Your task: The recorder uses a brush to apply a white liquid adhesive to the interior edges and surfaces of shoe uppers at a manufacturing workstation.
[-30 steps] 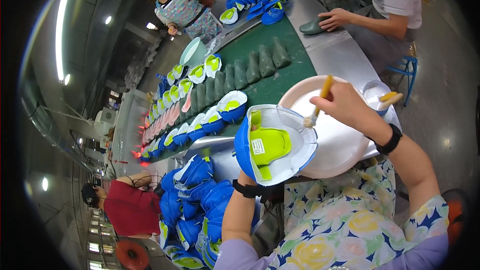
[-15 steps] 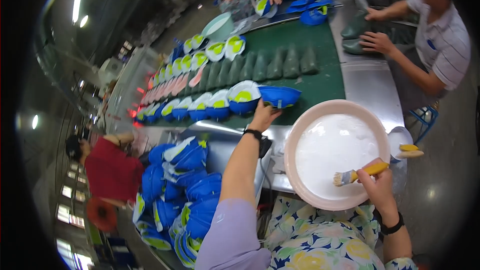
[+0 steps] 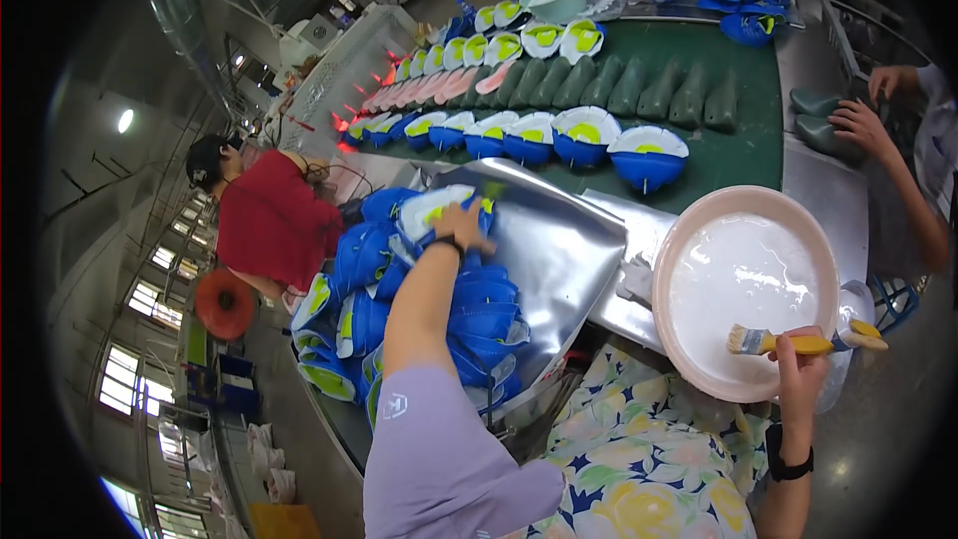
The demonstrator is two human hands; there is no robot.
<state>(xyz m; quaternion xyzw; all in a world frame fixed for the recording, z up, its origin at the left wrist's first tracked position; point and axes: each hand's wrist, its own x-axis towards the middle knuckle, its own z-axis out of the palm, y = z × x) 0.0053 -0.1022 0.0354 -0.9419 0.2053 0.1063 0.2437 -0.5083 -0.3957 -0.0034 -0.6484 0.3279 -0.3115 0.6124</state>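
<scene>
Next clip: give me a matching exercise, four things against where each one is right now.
Things:
1. brush
2. left hand
3. basin
4. green lasts

Places:
A. on a shoe in the blue pile
B. in a row on the green belt
C. in the right hand, over the basin
D. on the metal table, holding white liquid

Pairs: 1-C, 2-A, 3-D, 4-B

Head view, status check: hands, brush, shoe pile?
Left hand on a blue shoe piece atop the pile. Right hand holds brush over the white glue bowl. Nothing in the way.
</scene>
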